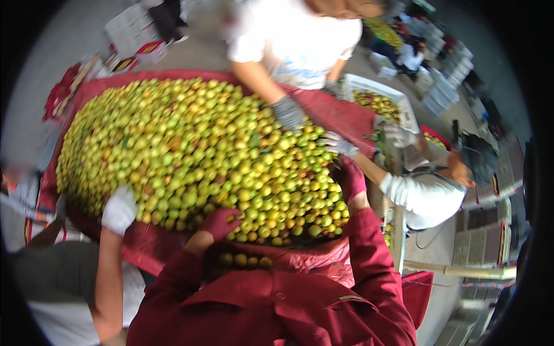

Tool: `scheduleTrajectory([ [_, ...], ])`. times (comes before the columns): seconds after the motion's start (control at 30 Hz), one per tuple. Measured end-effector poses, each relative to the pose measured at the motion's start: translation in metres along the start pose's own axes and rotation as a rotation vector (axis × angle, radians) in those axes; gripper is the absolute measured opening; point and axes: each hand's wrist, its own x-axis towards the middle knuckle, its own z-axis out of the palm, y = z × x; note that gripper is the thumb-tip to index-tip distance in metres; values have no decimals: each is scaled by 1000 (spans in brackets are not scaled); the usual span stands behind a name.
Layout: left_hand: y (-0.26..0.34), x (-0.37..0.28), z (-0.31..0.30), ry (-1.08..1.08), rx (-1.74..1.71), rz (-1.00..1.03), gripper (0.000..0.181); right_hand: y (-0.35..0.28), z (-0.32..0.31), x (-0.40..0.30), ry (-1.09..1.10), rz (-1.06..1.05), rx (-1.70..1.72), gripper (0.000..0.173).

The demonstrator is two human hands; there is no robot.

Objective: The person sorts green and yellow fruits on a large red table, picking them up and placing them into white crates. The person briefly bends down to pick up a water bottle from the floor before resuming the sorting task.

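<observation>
A broad heap of small round yellow-green fruits (181, 147), some with reddish patches, lies before me on a red sheet (143, 248). My left hand (220, 224), in a maroon glove, rests at the near edge of the heap. Its fingertips bend down beside a few fruits, and whether they grip one is not clear. At the heap's right end is my right hand (349, 178), gloved alike, with darker fingertips against the fruits. What lies under those fingers is hidden.
Co-workers' gloved hands reach into the heap: a grey glove (288, 113) across from me, a pale glove (339, 142) near my right hand, a white glove (120, 209) at left. A white plastic crate (409, 114) holds fruit at the far right. A pole (463, 270) extends at right.
</observation>
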Motion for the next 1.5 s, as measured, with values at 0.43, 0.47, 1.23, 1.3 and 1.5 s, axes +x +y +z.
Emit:
scheduleTrajectory([
  [0.43,-8,-29,-21,276,110,-158,49,146,178,-45,-569,-582,-1388,58],
  [0.47,-10,-25,-18,302,136,-139,53,151,180,-42,-569,-661,-1504,57],
  [1.23,-3,34,60,-211,158,101,64,119,-55,-14,98,-412,-1464,62],
  [1.3,2,25,59,-127,30,96,56,105,-69,-6,215,-318,-1322,62],
  [1.5,1,5,28,208,-98,49,43,107,-9,-13,43,-26,-634,8],
])
